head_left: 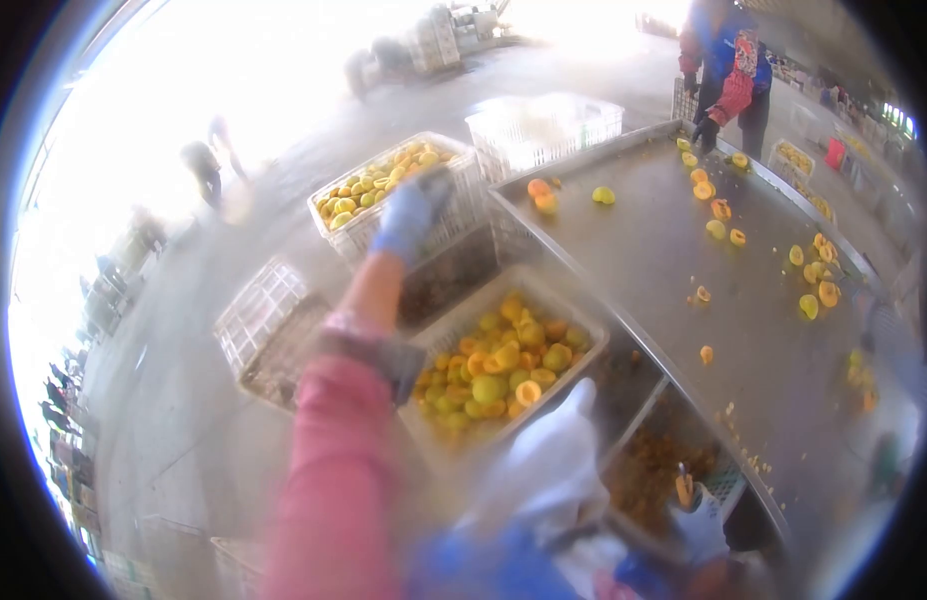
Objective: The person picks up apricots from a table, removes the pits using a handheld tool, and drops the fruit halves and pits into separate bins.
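Note:
My left arm, in a pink sleeve, stretches forward, and the gloved left hand [411, 212] is over the near right edge of a white crate of peaches [358, 190]. Motion smears its fingers. At the lower right, my gloved right hand [699, 522] is closed around a small tan-handled tool [684, 488], close to the metal table's near edge. Between my arms stands another crate [453, 440], full of yellow-green and orange peaches, some of them halved. Below the right hand's side, a bin of brown pits [648, 470] is partly hidden.
Halved peaches [718, 209] and small scraps are scattered on the rimmed metal table [633, 250]. A person [728, 70] works at its far end. A white crate [543, 125] and a tipped crate [268, 320] stand on the floor to the left of the table.

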Motion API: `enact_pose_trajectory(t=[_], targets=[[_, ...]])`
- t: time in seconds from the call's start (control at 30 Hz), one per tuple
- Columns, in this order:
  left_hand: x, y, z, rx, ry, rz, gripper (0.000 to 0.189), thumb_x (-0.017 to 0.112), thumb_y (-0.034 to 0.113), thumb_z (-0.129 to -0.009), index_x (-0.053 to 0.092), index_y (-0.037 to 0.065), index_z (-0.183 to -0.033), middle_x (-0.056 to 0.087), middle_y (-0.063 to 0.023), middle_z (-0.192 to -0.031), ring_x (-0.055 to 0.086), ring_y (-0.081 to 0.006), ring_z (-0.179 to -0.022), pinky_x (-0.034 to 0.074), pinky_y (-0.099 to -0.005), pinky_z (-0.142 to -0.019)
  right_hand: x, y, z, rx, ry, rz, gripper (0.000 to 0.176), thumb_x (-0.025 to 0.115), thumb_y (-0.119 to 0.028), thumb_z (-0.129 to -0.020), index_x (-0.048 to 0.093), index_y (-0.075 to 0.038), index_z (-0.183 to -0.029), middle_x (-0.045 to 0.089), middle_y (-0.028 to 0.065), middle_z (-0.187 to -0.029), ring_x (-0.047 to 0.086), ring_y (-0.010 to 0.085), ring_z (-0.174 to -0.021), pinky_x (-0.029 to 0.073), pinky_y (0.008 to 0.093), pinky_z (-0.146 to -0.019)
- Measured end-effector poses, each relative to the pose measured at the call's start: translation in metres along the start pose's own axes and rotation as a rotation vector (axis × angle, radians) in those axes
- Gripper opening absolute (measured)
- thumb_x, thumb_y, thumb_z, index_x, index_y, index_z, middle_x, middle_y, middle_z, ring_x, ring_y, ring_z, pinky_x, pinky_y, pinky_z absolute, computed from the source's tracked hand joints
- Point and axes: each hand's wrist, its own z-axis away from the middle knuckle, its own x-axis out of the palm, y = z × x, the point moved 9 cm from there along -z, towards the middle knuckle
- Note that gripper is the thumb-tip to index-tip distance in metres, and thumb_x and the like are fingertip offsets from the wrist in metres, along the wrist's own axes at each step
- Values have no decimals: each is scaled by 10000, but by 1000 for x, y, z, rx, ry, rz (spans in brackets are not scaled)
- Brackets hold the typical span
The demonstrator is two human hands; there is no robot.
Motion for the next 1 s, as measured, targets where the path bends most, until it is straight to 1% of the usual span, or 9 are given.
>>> enact_pose_trajectory(t=[0.1,0.23,0.33,0.47,0.57,0.63,0.7,0.9,1.0], targets=[[67,5,78,-221,-229,-482,428,559,338,-853,538,207,-1259,625,-132,-1130,592,-311,-1035,475,-382,-889,6,15,-6,-41,-8,-10,355,676,-221,-738,593,-7,-1009,644,113,-853,614,219,-780,466,328,-711],[156,-31,149,-240,-672,-495,468,548,355,-855,499,186,-1288,611,-159,-1149,588,-314,-1042,466,-394,-885,1,-2,-2,-8,-9,49,368,673,-243,-750,594,-3,-1018,648,131,-865,620,225,-790,471,329,-718],[174,-19,179,-100,-782,-593,503,508,420,-865,486,160,-1296,619,-167,-1118,602,-323,-1012,477,-412,-858,-2,-2,-3,2,-13,5,393,672,-269,-754,592,-5,-1033,652,139,-870,625,246,-807,475,345,-732],[138,-52,148,-330,-949,-911,502,502,439,-844,529,108,-1221,640,-155,-1069,621,-321,-977,498,-426,-806,0,20,-2,51,4,109,433,676,-292,-763,585,-4,-1074,637,165,-939,621,301,-825,486,378,-754],[9,-33,-1,-378,-325,-1010,472,452,319,-860,494,42,-1241,637,-211,-1064,619,-320,-1011,477,-428,-857,21,1,28,-695,-31,1009,499,699,-325,-752,576,1,-1108,601,204,-1035,618,350,-863,492,394,-786],[-61,25,-55,-390,106,-874,441,477,385,-855,573,160,-1222,640,-178,-1087,613,-337,-1011,467,-422,-869,16,59,1,-342,60,591,498,729,-288,-736,577,-3,-1114,587,228,-1087,615,374,-921,496,414,-796],[-72,35,-72,-314,173,-670,409,485,419,-854,613,194,-1170,639,-151,-1102,608,-336,-1017,461,-413,-883,-3,21,-2,-73,80,137,434,722,-236,-759,580,10,-1087,646,198,-1049,630,311,-950,479,395,-798],[18,-14,-25,-245,-32,-741,365,481,428,-875,662,196,-1091,649,-139,-1061,601,-330,-1013,459,-409,-896,5,2,-17,-180,6,100,360,683,-205,-800,580,19,-1062,659,175,-935,632,296,-847,486,377,-756],[74,-38,-15,-122,-131,-815,382,496,407,-875,659,134,-1087,644,-150,-1067,596,-311,-1031,455,-405,-909,0,-1,-31,-337,174,185,418,748,-276,-696,618,-57,-1028,668,152,-871,657,297,-795,515,385,-728]])
